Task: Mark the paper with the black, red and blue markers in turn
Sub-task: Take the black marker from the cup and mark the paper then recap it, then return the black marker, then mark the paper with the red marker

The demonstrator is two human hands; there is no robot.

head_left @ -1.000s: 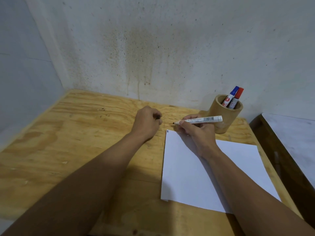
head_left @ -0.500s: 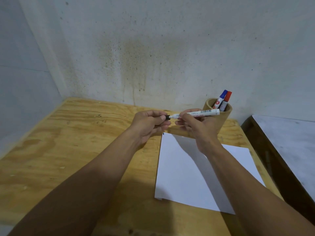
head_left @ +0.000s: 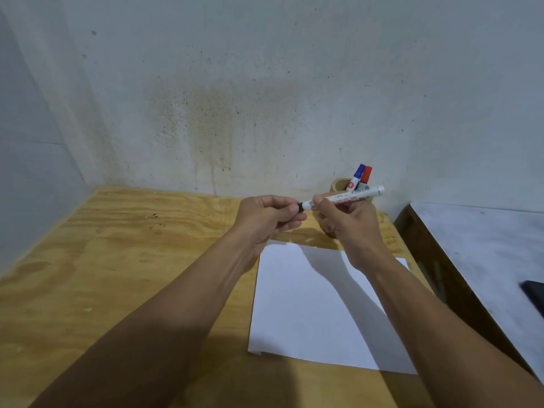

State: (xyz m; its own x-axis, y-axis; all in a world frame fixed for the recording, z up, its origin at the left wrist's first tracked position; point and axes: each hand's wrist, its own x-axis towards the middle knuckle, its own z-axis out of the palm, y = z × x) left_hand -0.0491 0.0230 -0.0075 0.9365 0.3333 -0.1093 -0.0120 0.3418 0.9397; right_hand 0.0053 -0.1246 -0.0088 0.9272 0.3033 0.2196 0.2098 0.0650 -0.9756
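My right hand point(head_left: 351, 223) grips the white barrel of the black marker point(head_left: 353, 196), held level above the table. My left hand point(head_left: 266, 217) pinches the black cap point(head_left: 300, 206) at the marker's tip end; cap and barrel meet there. The white paper point(head_left: 309, 307) lies flat on the wooden table under my hands; its top left corner is hidden behind my left wrist. A blue-capped marker point(head_left: 357, 175) and a red-capped marker point(head_left: 366, 175) stand in the round wooden holder point(head_left: 338, 186) behind my right hand.
The plywood table point(head_left: 117, 260) sits in a corner against stained white walls. A lower grey surface point(head_left: 482, 248) with a dark wooden edge adjoins on the right, with a dark object point(head_left: 534, 293) at the frame edge.
One second ago the marker tip was down at the paper's top left corner with my left fist apart. Both hands then rose and met; my left hand now holds the cap on the marker's tip.
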